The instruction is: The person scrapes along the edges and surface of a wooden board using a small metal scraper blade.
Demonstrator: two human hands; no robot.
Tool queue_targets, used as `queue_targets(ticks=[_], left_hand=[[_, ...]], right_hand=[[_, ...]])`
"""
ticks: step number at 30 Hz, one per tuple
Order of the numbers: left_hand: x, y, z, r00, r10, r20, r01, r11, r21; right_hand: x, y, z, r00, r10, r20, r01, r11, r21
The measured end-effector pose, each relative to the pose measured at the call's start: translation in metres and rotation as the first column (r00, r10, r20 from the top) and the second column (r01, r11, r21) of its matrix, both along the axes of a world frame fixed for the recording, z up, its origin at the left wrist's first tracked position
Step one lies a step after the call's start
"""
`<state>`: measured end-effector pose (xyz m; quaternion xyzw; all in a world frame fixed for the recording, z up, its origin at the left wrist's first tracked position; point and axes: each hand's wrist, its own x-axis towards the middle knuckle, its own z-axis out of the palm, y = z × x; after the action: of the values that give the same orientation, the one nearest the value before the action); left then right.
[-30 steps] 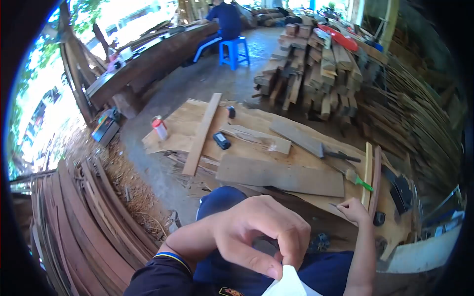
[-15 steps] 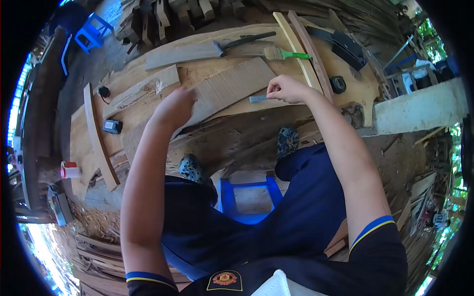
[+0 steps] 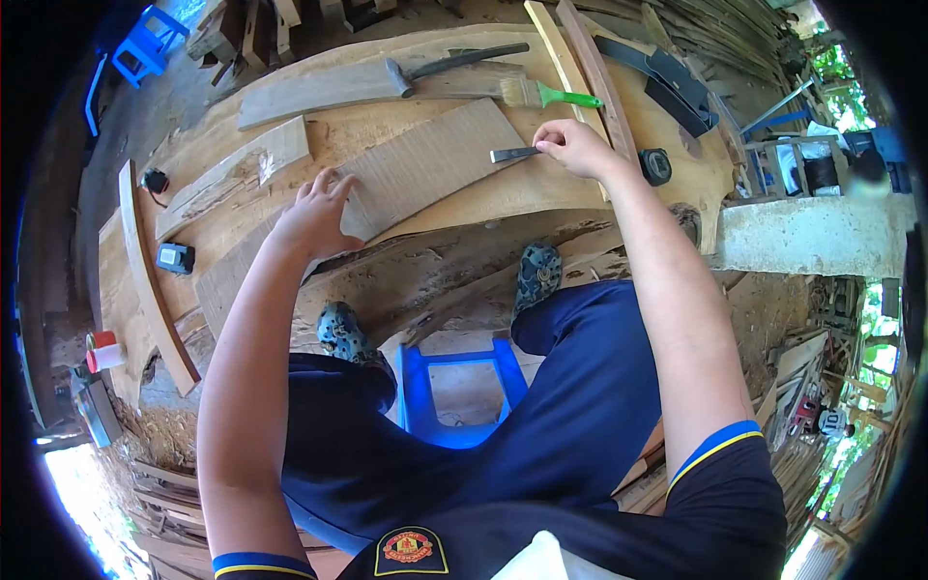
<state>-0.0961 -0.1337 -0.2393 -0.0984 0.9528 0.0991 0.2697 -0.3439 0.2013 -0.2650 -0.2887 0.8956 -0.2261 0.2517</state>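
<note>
A long striped brown board (image 3: 430, 159) lies slantwise across the slab bench. My left hand (image 3: 319, 215) is on its near edge, fingers spread and thumb apart, grasping nothing. My right hand (image 3: 572, 148) is closed on a small flat chisel (image 3: 512, 154), its bright blade end pointing left over the board's right end. Most of its rear part is hidden in my fingers. Beyond the board, a hammer (image 3: 454, 66) rests on a grey plank (image 3: 319, 95), and a green-handled brush (image 3: 551, 95) lies close by.
The wooden slab bench (image 3: 217, 126) also bears a rough plank (image 3: 237, 174), a curved strip (image 3: 150, 280), two long strips (image 3: 604, 92), a tape measure (image 3: 654, 166), a black-and-silver box (image 3: 176, 257) and a black case (image 3: 681, 92). A blue stool (image 3: 454, 435) is between my legs.
My left hand has gone from closed to spread, down on the board. My right hand has raised the chisel and turned it, showing more of the blade. The whole view has shifted slightly.
</note>
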Motion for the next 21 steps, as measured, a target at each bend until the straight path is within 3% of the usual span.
queue_targets(ticks=[4,10,11,15,20,21], left_hand=[[-0.002,-0.004,-0.004,1.000,0.013,0.004,-0.013,0.999,-0.049],[0.001,-0.009,-0.011,1.000,0.020,-0.012,-0.020,0.999,-0.048],[0.001,-0.010,-0.016,1.000,0.006,-0.022,-0.007,0.998,-0.066],[0.006,-0.010,-0.018,0.999,-0.010,-0.054,0.007,0.998,-0.066],[0.008,-0.011,-0.020,0.998,0.002,-0.061,-0.007,0.997,-0.080],[0.009,-0.011,-0.021,0.998,0.002,-0.062,-0.007,0.996,-0.088]], right_hand=[[-0.002,-0.001,-0.006,0.993,-0.041,-0.107,0.042,0.999,0.014],[0.029,-0.039,0.010,0.996,0.056,-0.072,-0.052,0.997,0.049],[0.026,-0.036,0.001,0.972,0.090,-0.216,-0.109,0.991,-0.078],[0.002,-0.007,-0.003,0.993,-0.042,-0.111,0.037,0.998,-0.047],[0.040,-0.046,-0.029,0.999,0.018,0.029,-0.013,0.988,-0.155],[0.058,-0.062,-0.022,0.986,0.083,-0.145,-0.111,0.974,-0.199]])
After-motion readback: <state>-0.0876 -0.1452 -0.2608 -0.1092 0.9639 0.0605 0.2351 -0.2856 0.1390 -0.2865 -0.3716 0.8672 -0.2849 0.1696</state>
